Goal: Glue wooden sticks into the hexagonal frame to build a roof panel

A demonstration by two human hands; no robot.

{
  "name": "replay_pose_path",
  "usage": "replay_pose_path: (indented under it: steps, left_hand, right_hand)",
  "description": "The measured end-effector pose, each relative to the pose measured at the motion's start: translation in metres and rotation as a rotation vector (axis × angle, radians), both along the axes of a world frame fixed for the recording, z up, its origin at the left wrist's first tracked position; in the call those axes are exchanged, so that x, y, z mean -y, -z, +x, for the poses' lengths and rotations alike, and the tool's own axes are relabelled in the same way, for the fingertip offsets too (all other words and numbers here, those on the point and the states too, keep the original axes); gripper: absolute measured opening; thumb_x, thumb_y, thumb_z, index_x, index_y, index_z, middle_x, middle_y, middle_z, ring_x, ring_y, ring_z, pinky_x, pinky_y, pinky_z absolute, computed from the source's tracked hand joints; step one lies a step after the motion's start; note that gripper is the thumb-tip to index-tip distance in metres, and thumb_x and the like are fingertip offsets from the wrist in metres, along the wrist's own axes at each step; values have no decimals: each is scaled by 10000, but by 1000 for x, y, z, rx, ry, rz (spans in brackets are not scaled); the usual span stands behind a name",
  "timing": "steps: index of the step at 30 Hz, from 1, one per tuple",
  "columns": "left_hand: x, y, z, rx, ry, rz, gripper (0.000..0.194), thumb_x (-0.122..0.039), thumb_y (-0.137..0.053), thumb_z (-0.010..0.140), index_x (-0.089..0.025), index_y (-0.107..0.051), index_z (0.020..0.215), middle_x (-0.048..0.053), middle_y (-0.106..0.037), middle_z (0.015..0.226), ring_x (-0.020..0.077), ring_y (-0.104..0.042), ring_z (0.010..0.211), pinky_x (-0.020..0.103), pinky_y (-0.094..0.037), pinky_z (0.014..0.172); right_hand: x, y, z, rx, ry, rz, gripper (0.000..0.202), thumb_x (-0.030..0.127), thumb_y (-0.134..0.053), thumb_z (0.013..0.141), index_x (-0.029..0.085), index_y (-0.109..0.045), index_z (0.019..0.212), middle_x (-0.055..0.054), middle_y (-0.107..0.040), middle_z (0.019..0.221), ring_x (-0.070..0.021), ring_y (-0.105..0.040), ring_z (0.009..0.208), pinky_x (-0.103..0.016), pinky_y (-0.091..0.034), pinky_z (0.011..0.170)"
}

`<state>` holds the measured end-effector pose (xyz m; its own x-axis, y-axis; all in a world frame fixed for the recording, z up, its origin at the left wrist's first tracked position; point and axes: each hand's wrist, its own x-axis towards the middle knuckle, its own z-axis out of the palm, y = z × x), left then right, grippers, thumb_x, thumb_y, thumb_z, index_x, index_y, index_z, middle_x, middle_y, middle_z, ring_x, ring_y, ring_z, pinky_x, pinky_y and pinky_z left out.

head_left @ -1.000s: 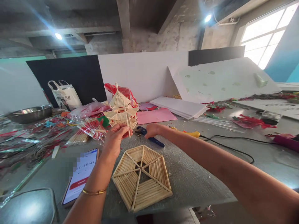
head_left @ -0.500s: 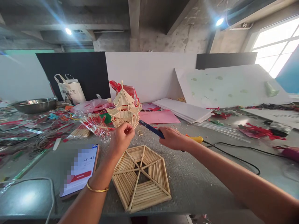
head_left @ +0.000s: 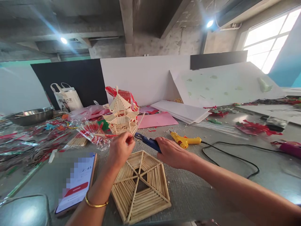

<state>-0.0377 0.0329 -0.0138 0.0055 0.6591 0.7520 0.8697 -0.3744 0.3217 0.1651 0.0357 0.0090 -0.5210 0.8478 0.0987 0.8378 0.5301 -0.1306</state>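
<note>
The left hand has thumb and forefinger pinched together; whether anything is between them cannot be told. The right hand is closed around the handles of the blue pliers, whose head points left, close to the left hand's fingertips. Just nearer lies the seven-sided stick panel, flat on the desk. The phone lies to its left. Beyond the hands stands the stick pavilion, with the pink sheet to its right. The yellow glue gun lies right of the pliers.
</note>
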Motion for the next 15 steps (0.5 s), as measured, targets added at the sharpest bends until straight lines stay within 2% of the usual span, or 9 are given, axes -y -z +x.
replay_pose_path:
  steps: [15]
  left_hand:
    - [-5, 8, 3, -217, -121, 106, 116, -131, -490, 756, -182, -591, 728, 45, -656, 685, 186, -571, 660, 301, -397, 672]
  right_hand:
    - [-2, 6, -1, 18, -2, 45, 186, 154, -420, 744, 134, -498, 912, -113, -597, 907, -182, -561, 791, -268, -326, 679]
